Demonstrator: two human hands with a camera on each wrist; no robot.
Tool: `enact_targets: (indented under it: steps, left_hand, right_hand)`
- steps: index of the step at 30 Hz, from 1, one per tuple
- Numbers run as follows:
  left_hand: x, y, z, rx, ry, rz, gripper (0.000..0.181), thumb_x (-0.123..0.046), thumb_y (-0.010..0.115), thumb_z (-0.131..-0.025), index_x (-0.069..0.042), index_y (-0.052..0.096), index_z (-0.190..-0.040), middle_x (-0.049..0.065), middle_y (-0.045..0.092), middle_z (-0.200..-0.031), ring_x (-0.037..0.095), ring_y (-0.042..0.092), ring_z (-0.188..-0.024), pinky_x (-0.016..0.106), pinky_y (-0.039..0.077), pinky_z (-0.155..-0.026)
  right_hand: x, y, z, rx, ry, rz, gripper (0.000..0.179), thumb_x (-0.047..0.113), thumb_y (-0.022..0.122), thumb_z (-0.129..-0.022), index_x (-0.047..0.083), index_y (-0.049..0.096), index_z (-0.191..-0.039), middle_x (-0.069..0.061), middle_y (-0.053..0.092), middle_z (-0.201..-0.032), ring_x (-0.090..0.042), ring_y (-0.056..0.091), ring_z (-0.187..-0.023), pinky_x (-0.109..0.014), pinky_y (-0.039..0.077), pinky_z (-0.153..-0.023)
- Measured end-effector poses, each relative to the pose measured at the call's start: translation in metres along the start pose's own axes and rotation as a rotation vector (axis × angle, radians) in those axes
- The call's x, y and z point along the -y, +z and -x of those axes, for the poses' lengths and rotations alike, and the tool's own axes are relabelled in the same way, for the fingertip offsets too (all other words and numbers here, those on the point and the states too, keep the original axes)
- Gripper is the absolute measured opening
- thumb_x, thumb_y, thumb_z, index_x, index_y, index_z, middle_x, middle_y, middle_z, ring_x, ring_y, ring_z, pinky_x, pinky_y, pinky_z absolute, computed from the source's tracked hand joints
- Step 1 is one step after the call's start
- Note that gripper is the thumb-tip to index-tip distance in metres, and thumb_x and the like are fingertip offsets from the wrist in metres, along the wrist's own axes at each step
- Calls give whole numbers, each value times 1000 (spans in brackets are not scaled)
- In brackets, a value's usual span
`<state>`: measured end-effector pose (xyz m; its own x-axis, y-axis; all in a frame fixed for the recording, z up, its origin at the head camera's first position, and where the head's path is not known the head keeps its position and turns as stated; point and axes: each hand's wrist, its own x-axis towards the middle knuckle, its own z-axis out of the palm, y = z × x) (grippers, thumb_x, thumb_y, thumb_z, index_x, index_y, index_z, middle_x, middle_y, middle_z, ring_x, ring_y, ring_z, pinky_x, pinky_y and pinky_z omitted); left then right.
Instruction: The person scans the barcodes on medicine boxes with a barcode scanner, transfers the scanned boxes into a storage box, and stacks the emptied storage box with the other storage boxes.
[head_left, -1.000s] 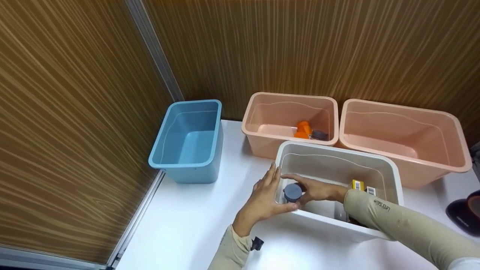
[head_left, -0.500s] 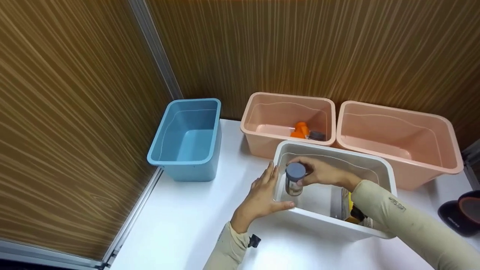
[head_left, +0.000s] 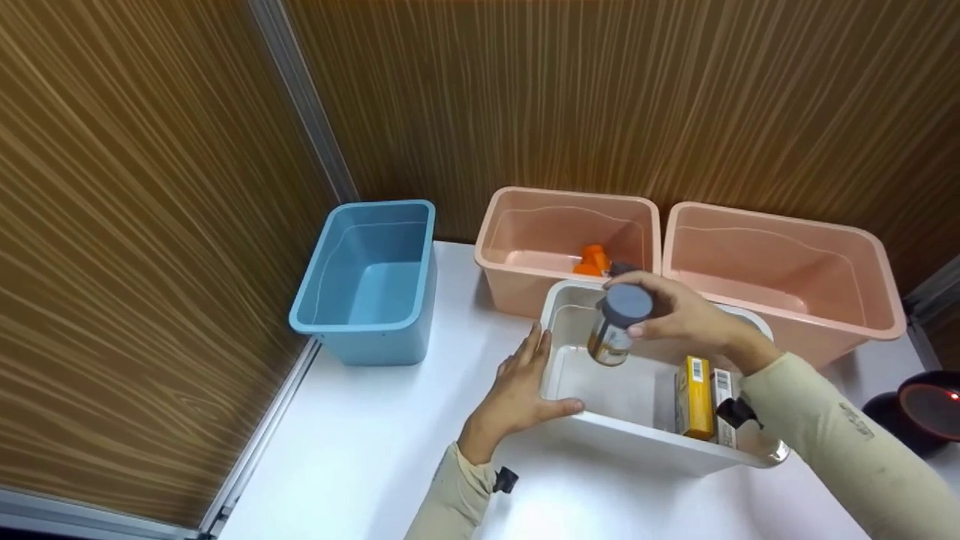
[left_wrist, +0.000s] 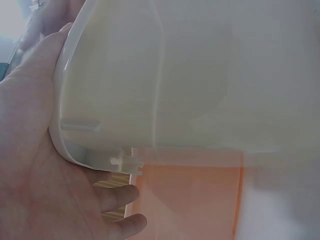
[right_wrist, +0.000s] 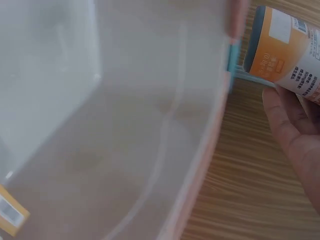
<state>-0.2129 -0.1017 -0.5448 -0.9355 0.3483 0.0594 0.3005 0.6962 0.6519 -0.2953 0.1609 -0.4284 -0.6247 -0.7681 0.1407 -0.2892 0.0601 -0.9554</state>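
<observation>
My right hand (head_left: pixel 686 315) holds a supplement bottle (head_left: pixel 609 345) with a grey cap, tilted, above the back left part of the white bin (head_left: pixel 645 427). An orange and white label wraps the bottle (right_wrist: pixel 287 52) in the right wrist view. My left hand (head_left: pixel 514 401) rests against the bin's left front corner, thumb along the front rim and fingers along the left side. In the left wrist view the palm of the left hand (left_wrist: pixel 45 150) touches the rim. A yellow box (head_left: pixel 695 397) and a white box (head_left: pixel 724 405) stand at the right inside the bin.
Behind stand two pink bins; the left pink bin (head_left: pixel 491 262) contains orange items (head_left: pixel 592 260) and a dark-capped item, and the right pink bin (head_left: pixel 780 259) is beside it. A blue bin (head_left: pixel 367 328) stands left. A dark device (head_left: pixel 911 412) sits at far right.
My right hand has lifted the bottle out of the white bin's left end, upward and slightly right. The boxes show more fully. My left hand has stayed at the corner.
</observation>
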Motion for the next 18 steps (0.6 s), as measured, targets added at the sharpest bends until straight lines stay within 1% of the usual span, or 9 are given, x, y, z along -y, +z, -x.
enact_targets:
  steps: [3, 6, 9, 11, 14, 16, 18]
  left_hand:
    - [-1, -1, 0, 0, -1, 8, 119, -80, 57, -68, -15, 5, -153, 0, -10, -157, 25, 12, -140, 42, 11, -111]
    - [0, -1, 0, -2, 2, 8, 119, -79, 57, -68, -15, 5, -153, -1, -11, -157, 26, 16, -139, 42, 12, -110]
    - [1, 0, 1, 1, -6, 9, 119, -77, 60, -68, -15, 4, -153, -4, -13, -156, 27, 17, -139, 43, 13, -110]
    - [1, 1, 1, 0, -9, 10, 119, -77, 61, -68, -15, 5, -153, -4, -13, -156, 29, 19, -138, 44, 14, -110]
    - [0, 1, 1, -4, -5, 14, 120, -79, 59, -67, -16, 5, -153, -6, -13, -156, 29, 20, -138, 44, 15, -110]
    - [1, 2, 0, -9, 0, 18, 120, -80, 57, -66, -16, 5, -153, -6, -13, -156, 29, 21, -137, 44, 16, -109]
    - [1, 2, 0, -12, 6, 23, 120, -80, 57, -67, -15, 5, -153, -5, -13, -156, 29, 18, -139, 44, 15, -110]
  right_hand:
    - [16, -8, 11, -13, -83, -7, 60, -13, 62, -81, -3, 39, -136, -27, 53, -124, -33, 53, -110, -37, 45, -91]
    - [28, -14, 24, -7, -198, -72, 60, -21, 52, -79, -9, 35, -135, -32, 50, -124, -35, 53, -111, -38, 45, -91]
    - [41, -19, 39, 15, -307, -183, 60, -25, 44, -78, -15, 29, -136, -34, 47, -127, -37, 51, -114, -40, 45, -92]
    - [50, -21, 50, 28, -383, -259, 59, -25, 42, -80, -17, 25, -136, -36, 44, -129, -39, 49, -117, -41, 44, -94]
    - [62, -22, 64, 42, -490, -381, 57, -23, 40, -83, -19, 19, -136, -40, 40, -130, -43, 45, -120, -42, 41, -97]
    - [67, -23, 74, 38, -539, -449, 56, -22, 36, -84, -20, 16, -136, -42, 38, -130, -46, 42, -122, -43, 39, -98]
    - [68, -25, 85, 17, -567, -496, 53, -21, 32, -83, -20, 16, -134, -44, 38, -129, -48, 41, -122, -44, 38, -99]
